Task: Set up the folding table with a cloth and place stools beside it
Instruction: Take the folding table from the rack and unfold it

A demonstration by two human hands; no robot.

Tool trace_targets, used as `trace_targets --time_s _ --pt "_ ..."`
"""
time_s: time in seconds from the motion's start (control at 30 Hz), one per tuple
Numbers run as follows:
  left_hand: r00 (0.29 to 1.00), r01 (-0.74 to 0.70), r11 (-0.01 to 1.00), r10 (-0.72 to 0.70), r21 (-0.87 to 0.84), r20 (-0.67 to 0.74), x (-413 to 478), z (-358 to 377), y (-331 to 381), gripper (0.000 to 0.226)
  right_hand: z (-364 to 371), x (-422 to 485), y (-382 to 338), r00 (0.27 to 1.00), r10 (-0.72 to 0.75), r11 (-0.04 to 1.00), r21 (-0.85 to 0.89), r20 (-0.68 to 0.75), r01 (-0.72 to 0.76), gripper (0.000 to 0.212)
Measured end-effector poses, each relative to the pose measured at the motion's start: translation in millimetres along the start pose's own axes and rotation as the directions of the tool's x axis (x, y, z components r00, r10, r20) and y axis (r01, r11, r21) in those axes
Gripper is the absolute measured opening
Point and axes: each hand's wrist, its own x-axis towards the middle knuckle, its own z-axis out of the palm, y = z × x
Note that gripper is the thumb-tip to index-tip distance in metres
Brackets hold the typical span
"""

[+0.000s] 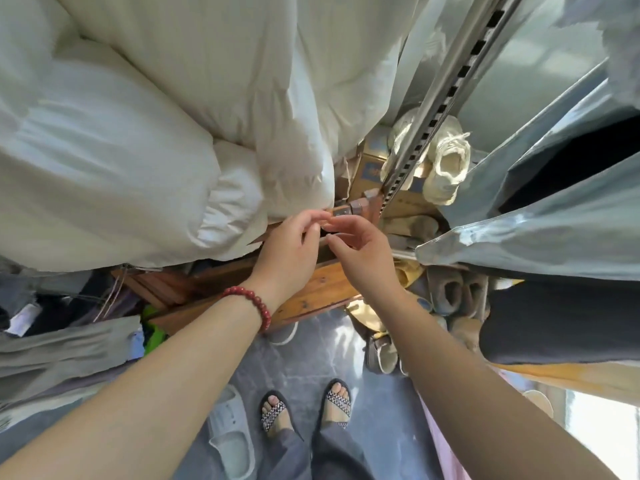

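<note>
left hand and right hand — fingertips almost touching — reach over a wooden board beneath white bedding.

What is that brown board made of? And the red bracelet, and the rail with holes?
The brown board looks like varnished wood: orange-brown, shiny, with grain lines. The red bracelet is round glossy beads, maybe wood or stone. The rail looks like grey metal: straight, with punched slots.

A wooden frame lies at centre. Bedding piles over it from 9 to 12 o'clock. A slotted post runs toward 1 o'clock, with sneakers just beside it on a box. A hanging cover fills 3 o'clock, with slippers beneath it. Clothes heap at 8 o'clock. A loose slipper lies at 6 o'clock, left of the feet.
</note>
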Motion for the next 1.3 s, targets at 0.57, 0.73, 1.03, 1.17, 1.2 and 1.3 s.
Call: trace_targets --time_s 0.57,0.73,1.03,1.17,1.2,1.3 --pt "0.965 -0.038 0.821 -0.117 0.57 0.234 47.2 16.3 -69.7 0.058 25.9 71.3 55.3 0.939 -0.102 0.762 -0.581 0.329 0.287 0.047" --pt "0.961 -0.064 0.775 -0.121 0.628 0.248 52.8 15.3 -72.9 0.049 31.5 70.2 62.0 0.942 -0.113 0.644 -0.699 0.316 0.312 0.057" --pt "0.959 -0.085 0.859 -0.068 0.505 0.277 20.3 15.8 -76.7 0.045 45.2 46.6 62.2 0.969 -0.052 0.397 -0.885 0.241 0.242 0.05" --pt "0.96 -0.088 0.902 -0.036 0.422 0.278 1.9 16.4 -76.1 0.052 50.2 40.4 69.5 0.974 -0.08 0.306 -0.924 0.213 0.227 0.03" --pt "0.963 -0.076 0.913 -0.037 0.4 0.267 -1.8 17.2 -76.8 0.053 50.9 37.6 70.5 0.972 -0.046 0.318 -0.919 0.23 0.233 0.026" --pt "0.979 -0.002 0.922 -0.077 0.387 0.19 -13.8 23.2 -81.7 0.061 49.3 29.1 75.6 0.966 0.043 0.357 -0.907 0.255 0.223 0.017"
